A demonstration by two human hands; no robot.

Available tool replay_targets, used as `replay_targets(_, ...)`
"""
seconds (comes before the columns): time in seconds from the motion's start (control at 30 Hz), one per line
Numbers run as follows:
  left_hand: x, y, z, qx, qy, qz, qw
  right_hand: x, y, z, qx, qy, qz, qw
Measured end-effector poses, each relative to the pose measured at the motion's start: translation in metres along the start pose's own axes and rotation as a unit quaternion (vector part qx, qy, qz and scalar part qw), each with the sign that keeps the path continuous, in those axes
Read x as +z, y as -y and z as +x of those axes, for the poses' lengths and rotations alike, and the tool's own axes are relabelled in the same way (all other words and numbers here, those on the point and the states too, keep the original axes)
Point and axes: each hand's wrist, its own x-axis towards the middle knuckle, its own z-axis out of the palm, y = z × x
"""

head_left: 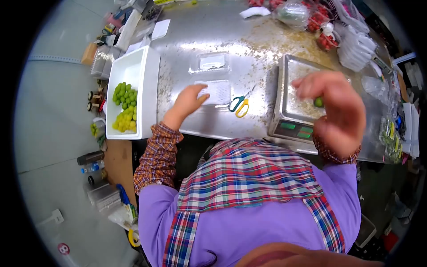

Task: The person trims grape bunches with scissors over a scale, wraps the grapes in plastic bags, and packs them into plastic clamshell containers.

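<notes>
My left hand (189,101) is open, thumb and forefinger apart, at the left edge of a white netted pad (218,92) in a clear plastic tray; whether it touches the pad I cannot tell. Raised over the metal scale (291,104), my right hand (340,107) is smeared by motion with its fingers curled. A green grape (318,102) shows beside its palm, either held or lying on the scale. Scissors (240,105) with one teal and one yellow handle lie between the pad and the scale. Green grapes (126,99) fill part of a white foam box (151,89) at left.
Behind the pad is another clear plastic container (212,62). Packs of red fruit (318,20) and stacked clear containers (356,49) crowd the table's back right. A white card (161,29) lies behind the foam box. The steel table's front edge runs close to my apron.
</notes>
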Motion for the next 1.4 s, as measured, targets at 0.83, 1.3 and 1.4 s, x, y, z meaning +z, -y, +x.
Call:
replay_targets(0.83, -0.129, 0.34, 0.229, -0.388, 0.008, 0.221, 0.894, 0.144, -0.02, -0.063, 0.442, -0.416, -0.006, 0.795)
replay_targets(1.3, -0.211, 0.236, 0.155, -0.095, -0.179, -0.489, 0.849, 0.152, -0.111, -0.045, 0.405, -0.241, 0.025, 0.882)
replay_targets(1.4, -0.199, 0.198, 0.103, -0.044, -0.075, -0.716, 0.693, 0.162, -0.144, -0.03, 0.278, -0.061, -0.214, 0.934)
